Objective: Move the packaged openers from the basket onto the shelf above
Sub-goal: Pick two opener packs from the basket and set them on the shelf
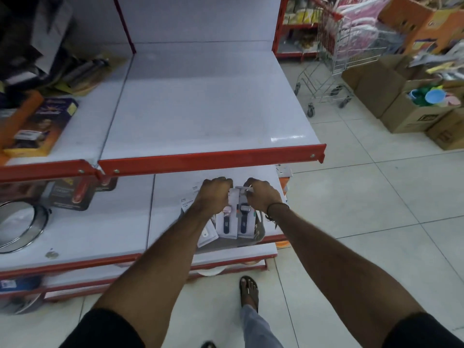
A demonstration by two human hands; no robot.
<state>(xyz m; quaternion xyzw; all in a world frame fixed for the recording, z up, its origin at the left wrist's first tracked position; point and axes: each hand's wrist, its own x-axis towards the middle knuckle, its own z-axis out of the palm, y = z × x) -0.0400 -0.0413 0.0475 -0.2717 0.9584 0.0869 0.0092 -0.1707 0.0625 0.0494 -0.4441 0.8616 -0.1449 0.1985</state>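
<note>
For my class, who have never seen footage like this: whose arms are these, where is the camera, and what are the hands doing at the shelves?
There is one picture, from a camera worn on a person's head, looking forward and down, so the arms are the wearer's own. The left hand and right hand together grip the top of packaged openers, white cards with dark-handled tools, standing in a grey basket on a lower shelf. Above it is the white, red-edged upper shelf, bare in this section, where the packs should go. A shopping trolley and cardboard boxes stand on the tiled floor.

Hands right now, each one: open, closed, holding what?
Left hand: closed on the packaged openers.
Right hand: closed on the same packaged openers.
</note>
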